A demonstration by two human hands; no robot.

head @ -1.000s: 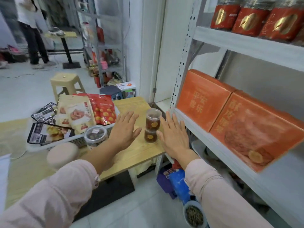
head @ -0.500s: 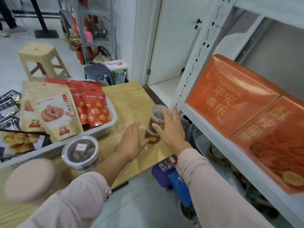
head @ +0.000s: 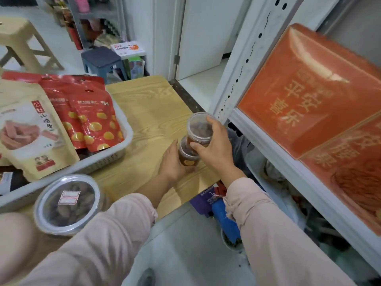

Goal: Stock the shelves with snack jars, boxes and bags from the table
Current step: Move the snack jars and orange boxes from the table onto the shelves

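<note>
Gripping lower jar (head: 188,157) with left hand (head: 172,164), upper jar (head: 199,129) with right hand (head: 216,150); basket (head: 107,159) near left, shelf post (head: 237,79) just right.

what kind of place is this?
Probably a small snack shop or stockroom: metal shelving holding orange boxes, a basket of snack bags, and stacked jars.
</note>
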